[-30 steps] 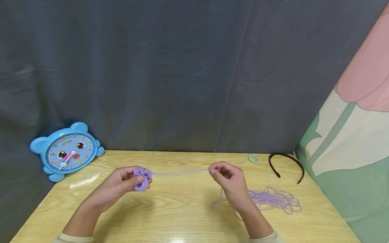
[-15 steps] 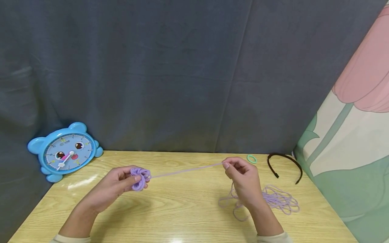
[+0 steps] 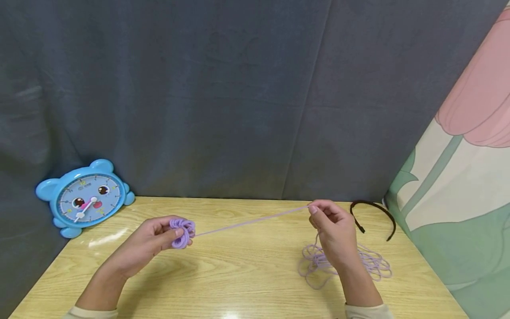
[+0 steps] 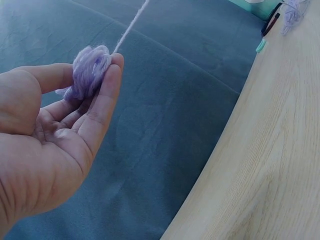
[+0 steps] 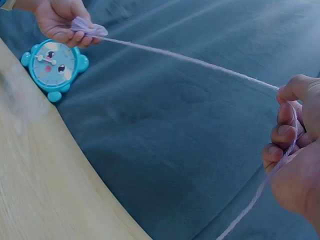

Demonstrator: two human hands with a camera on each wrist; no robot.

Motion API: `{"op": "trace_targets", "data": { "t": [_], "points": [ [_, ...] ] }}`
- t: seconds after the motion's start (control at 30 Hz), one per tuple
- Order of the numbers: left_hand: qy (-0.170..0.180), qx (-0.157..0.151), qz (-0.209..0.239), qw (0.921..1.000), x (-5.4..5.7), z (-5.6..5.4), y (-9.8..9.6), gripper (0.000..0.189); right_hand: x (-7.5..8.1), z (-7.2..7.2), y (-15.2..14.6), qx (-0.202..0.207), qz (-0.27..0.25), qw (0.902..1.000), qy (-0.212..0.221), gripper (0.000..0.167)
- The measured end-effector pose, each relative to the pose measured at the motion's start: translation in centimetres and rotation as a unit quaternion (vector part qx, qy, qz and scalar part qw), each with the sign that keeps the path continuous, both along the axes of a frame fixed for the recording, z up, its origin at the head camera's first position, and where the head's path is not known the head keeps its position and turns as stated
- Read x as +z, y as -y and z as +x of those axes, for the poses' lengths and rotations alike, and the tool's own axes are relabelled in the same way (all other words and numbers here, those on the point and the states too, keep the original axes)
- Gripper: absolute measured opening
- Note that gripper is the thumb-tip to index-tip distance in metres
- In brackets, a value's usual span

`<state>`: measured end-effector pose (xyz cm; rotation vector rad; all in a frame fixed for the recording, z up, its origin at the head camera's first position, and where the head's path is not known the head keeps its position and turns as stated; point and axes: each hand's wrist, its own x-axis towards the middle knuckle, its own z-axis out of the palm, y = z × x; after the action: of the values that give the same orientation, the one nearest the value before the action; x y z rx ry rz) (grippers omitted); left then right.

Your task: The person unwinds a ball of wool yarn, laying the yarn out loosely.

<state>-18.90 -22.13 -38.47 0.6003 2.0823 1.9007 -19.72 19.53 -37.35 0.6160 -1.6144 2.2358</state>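
Note:
My left hand (image 3: 149, 243) pinches a small bundle of looped purple yarn (image 3: 181, 241) between thumb and fingers, above the left part of the table. From that bundle a single yarn strand (image 3: 251, 221) runs taut, rising to the right. Its other end is pinched by the thumb and index finger of my right hand (image 3: 336, 228). In the right wrist view the strand passes across the right palm and hangs down below. A loose heap of purple yarn (image 3: 374, 262) lies on the table under the right hand, partly hidden by the wrist.
A blue bear-shaped clock (image 3: 89, 199) leans at the back left against the dark curtain (image 3: 207, 102). On the wooden table (image 3: 223, 283), a black headband (image 3: 374, 203) lies at the back right. A small green ring (image 4: 261, 45) shows in the left wrist view.
My right hand has moved right and slightly up, drawing out a longer stretch of strand. The left hand and its bundle have stayed nearly still. The right hand now hides the green ring in the head view.

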Motion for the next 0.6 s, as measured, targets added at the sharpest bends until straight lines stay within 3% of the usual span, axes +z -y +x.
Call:
{"op": "trace_targets", "data": {
  "t": [0.6],
  "points": [
    [0.0, -0.014, 0.01, 0.9999, -0.2, -0.3, 0.2, 0.031, 1.6, 0.4, -2.4, -0.031, -0.069, 0.9969, 0.023, 0.028]
  ]
}}
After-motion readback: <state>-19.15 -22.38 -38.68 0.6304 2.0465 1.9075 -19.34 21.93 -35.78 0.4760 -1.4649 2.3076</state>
